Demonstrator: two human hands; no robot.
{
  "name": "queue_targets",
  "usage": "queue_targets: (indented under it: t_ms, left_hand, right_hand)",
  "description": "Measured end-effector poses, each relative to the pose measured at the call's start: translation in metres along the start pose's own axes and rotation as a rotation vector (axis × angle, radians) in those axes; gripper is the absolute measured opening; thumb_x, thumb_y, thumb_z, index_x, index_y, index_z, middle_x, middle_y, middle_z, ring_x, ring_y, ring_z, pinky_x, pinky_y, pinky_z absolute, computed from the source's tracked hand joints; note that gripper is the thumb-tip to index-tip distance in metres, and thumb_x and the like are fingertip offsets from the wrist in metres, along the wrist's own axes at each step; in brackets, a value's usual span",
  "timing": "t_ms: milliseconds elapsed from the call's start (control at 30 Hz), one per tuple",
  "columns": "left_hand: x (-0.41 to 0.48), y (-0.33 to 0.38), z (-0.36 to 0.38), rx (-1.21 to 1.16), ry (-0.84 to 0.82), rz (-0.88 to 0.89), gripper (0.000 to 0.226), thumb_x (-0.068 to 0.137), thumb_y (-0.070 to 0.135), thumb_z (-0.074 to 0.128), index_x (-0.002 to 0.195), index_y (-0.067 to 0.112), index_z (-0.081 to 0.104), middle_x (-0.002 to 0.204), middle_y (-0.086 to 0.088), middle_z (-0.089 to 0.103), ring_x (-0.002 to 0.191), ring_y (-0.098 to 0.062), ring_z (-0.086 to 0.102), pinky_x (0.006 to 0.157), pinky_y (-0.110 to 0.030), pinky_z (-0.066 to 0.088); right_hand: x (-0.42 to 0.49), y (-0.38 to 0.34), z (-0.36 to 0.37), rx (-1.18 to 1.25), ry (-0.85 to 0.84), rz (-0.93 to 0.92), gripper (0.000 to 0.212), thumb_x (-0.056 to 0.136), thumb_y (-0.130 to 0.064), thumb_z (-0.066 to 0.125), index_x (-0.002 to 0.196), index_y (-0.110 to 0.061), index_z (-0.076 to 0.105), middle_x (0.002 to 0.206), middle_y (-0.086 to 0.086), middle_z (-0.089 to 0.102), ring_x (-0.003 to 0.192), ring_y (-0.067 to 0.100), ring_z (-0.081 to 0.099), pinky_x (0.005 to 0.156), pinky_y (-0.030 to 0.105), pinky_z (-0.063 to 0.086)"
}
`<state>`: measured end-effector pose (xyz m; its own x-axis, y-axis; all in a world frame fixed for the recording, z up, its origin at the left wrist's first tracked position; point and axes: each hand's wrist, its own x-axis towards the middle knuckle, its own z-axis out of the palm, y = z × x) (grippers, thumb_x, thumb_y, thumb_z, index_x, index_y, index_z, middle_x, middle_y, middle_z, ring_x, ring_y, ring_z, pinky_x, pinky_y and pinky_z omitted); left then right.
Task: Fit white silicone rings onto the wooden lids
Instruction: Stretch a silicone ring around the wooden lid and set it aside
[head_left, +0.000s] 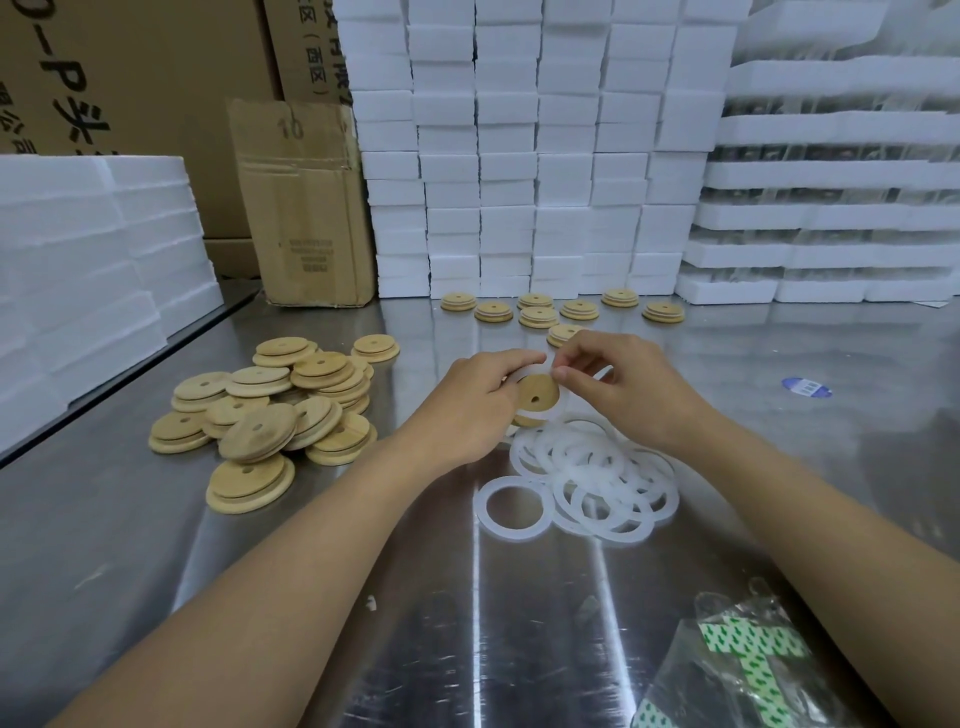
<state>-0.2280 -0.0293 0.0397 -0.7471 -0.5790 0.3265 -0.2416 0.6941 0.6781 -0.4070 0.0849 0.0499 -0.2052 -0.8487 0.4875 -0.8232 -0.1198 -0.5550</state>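
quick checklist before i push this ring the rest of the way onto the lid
1. Wooden lid held in the left hand: ok, fingers curl round its edge.
2. Right hand pinching the silicone ring at the lid's upper rim: ok.
3. Ring seated all the way round: cannot tell, the hands hide part of it.
4. Pile of spare rings close by: ok, on the steel table just below the hands.
5. Pile of bare lids in supply: ok, to the left.

"10" on box flap (292, 128), "P" on carton (156, 67)
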Motion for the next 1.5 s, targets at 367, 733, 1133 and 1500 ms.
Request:
queue_targets:
  t_ms: [367, 733, 1133, 1500]
  left_hand:
    - [-0.005, 0.0, -0.003, 0.133, -0.029, 0.008, 0.054, 0.107, 0.044, 0.053, 0.16, 0.041, 0.045, 0.141, 0.007, 0.068, 0.109, -0.011, 0.069, 0.1, -0.035, 0.056]
    - [-0.005, -0.006, -0.003, 0.146, -0.03, 0.108, 0.046, 0.113, 0.028, 0.051, 0.155, 0.046, 0.051, 0.133, 0.008, 0.072, 0.112, -0.006, 0.065, 0.098, -0.024, 0.053]
    - [0.0, -0.013, -0.001, 0.041, -0.014, 0.09, 0.042, 0.111, 0.035, 0.056, 0.151, 0.045, 0.055, 0.141, 0.02, 0.067, 0.104, -0.006, 0.07, 0.094, -0.028, 0.053]
    - [0.0, -0.013, -0.003, 0.012, -0.016, 0.06, 0.044, 0.11, 0.037, 0.058, 0.153, 0.042, 0.055, 0.141, 0.019, 0.067, 0.119, -0.001, 0.064, 0.104, -0.023, 0.047]
  right_hand:
    - [0.0, 0.003, 0.0, 0.009, -0.019, 0.021, 0.007, 0.101, -0.022, 0.07, 0.095, -0.026, 0.072, 0.09, -0.011, 0.075, 0.089, 0.006, 0.069, 0.081, 0.015, 0.05]
    - [0.0, 0.003, -0.004, -0.019, -0.032, 0.016, 0.007, 0.101, -0.021, 0.07, 0.095, -0.021, 0.073, 0.088, -0.011, 0.074, 0.086, 0.003, 0.068, 0.078, 0.009, 0.047]
    - [0.0, 0.008, -0.014, -0.011, -0.146, 0.132, 0.01, 0.1, -0.021, 0.072, 0.091, -0.019, 0.075, 0.09, 0.002, 0.076, 0.089, 0.023, 0.07, 0.093, 0.043, 0.057]
    - [0.0, 0.013, -0.01, -0.032, -0.157, 0.148, 0.01, 0.098, -0.027, 0.073, 0.09, -0.023, 0.075, 0.089, -0.003, 0.076, 0.086, 0.017, 0.07, 0.089, 0.04, 0.058]
